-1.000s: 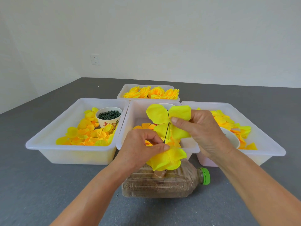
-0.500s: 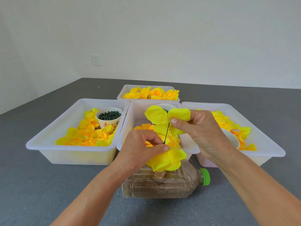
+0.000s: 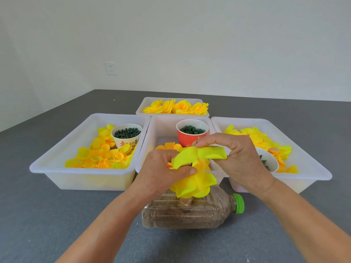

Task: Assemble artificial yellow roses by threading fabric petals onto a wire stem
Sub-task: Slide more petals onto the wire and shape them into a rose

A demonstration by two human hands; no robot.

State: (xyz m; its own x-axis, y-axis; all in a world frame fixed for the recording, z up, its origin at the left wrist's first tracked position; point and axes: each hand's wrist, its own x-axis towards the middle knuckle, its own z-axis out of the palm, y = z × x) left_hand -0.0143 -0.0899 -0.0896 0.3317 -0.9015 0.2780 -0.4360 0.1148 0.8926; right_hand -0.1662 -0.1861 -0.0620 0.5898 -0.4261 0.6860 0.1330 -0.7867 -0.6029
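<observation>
A half-built yellow rose (image 3: 193,184) stands over a lying bottle (image 3: 190,213) filled with brown grains. My left hand (image 3: 161,173) pinches the rose at its top, where the wire stem is hidden by petals. My right hand (image 3: 237,156) pinches a flat yellow petal piece (image 3: 199,155) and holds it level just above the rose. The tip of the wire is not plainly visible.
Three white trays sit side by side: the left tray (image 3: 57,166) holds loose petals and a white cup (image 3: 126,136) of green parts, the middle tray (image 3: 159,126) a red cup (image 3: 191,134), the right tray (image 3: 303,168) more petals. A far tray (image 3: 148,103) holds finished roses.
The petal piece was upright with the dark wire showing below it; my right hand has tipped it flat and lowered it toward the rose. The red cup behind is now uncovered.
</observation>
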